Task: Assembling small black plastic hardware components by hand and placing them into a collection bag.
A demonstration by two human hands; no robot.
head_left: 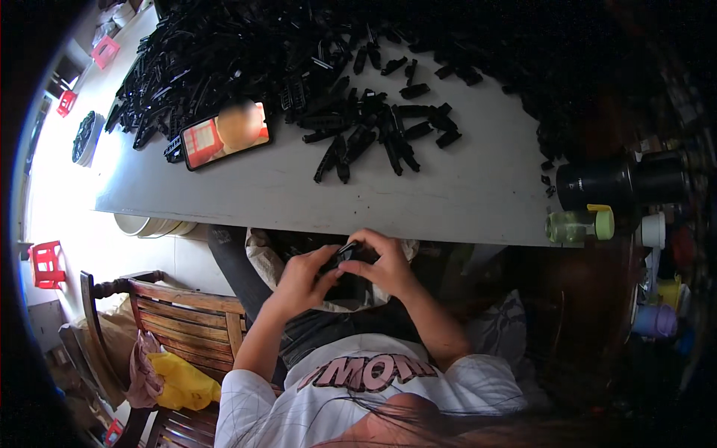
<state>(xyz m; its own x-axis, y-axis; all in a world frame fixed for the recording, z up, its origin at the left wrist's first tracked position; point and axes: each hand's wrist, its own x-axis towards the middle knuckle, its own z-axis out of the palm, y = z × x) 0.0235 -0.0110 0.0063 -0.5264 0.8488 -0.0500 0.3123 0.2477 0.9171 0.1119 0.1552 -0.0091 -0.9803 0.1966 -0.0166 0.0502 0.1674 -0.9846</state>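
Head view: grey tabletop (463,201) fills the upper frame, far half buried under a heap of black plastic parts (246,52). A looser cluster of the same long black pieces (381,134) lies nearer me, well apart from my hands, up across the table edge. A phone (225,134) with its screen lit lies flat at the heap's left fringe. A wooden chair (187,313) stands to my left with a yellow bag (179,381) on its seat. At the right end of the tabletop a black cylindrical container (597,183) lies on its side, a clear bottle with a green cap (579,224) just beside it; contents of either not readable.

Both hands are below the table edge, over my lap. Small black part (351,254) sits between them, touching both. Left hand (302,276) is closed on its left side, right hand (385,261) curled over the top and right. Both equally near. The part's long axis can't be read, fingers hide most of it.
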